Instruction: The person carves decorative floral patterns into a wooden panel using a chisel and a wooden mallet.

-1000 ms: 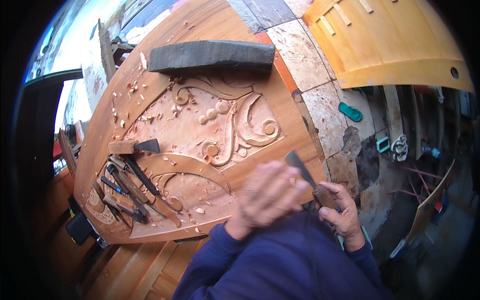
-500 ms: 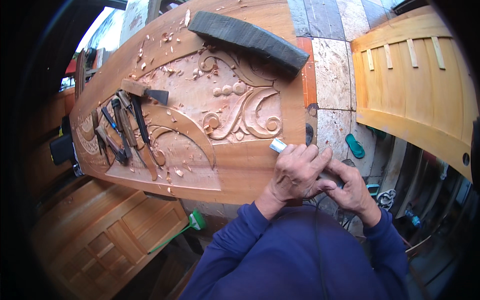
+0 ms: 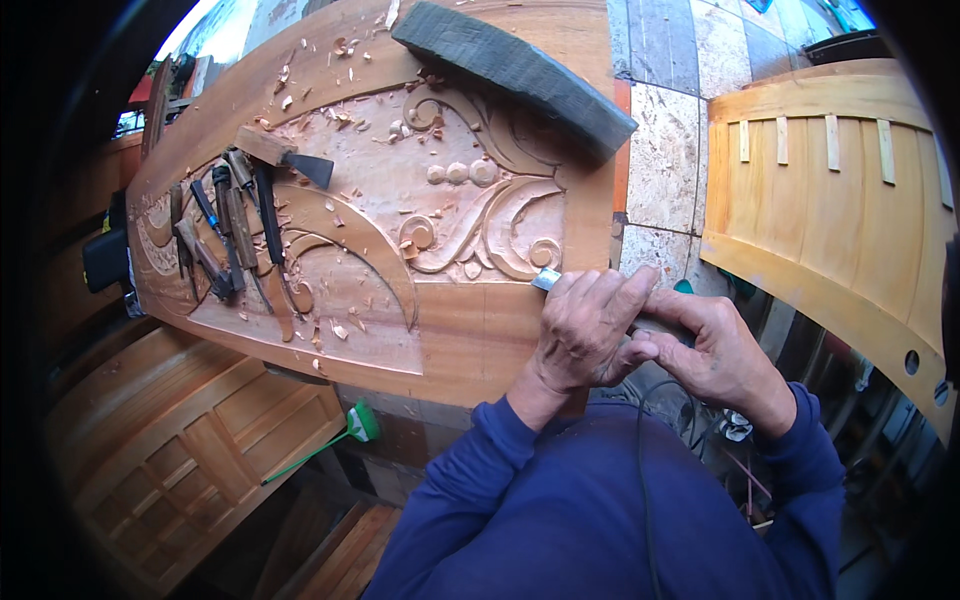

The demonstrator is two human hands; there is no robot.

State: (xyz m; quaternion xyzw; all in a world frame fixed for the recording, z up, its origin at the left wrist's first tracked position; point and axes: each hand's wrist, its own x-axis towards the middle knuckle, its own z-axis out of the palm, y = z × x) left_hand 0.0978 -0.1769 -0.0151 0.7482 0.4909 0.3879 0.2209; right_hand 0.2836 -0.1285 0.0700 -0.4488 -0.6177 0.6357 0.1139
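My left hand [image 3: 585, 328] is closed around the front of a carving chisel, whose bright metal blade tip [image 3: 545, 279] pokes out past the fingers. Behind it, my right hand [image 3: 718, 352] grips the handle end, which the fingers mostly cover. The tip is at the lower border of the relief on a wooden panel [image 3: 480, 330], just below a carved scroll; whether it touches the wood I cannot tell. Raised scrolls, leaf shapes and a row of three round beads [image 3: 458, 174] fill the recessed ground, strewn with shavings.
A dark rectangular block [image 3: 510, 75] lies across the panel's far right corner. Several chisels [image 3: 235, 225] and a wooden-handled hatchet-like tool [image 3: 310, 170] rest on the left side. A slatted door [image 3: 820, 190] stands right, a panelled door [image 3: 200, 450] lower left, near a green broom [image 3: 362, 422].
The chisel tip has moved left relative to the carving, up to its lower border. Both hands keep their grip. My view has shifted a little, and the green sandal on the floor is mostly covered.
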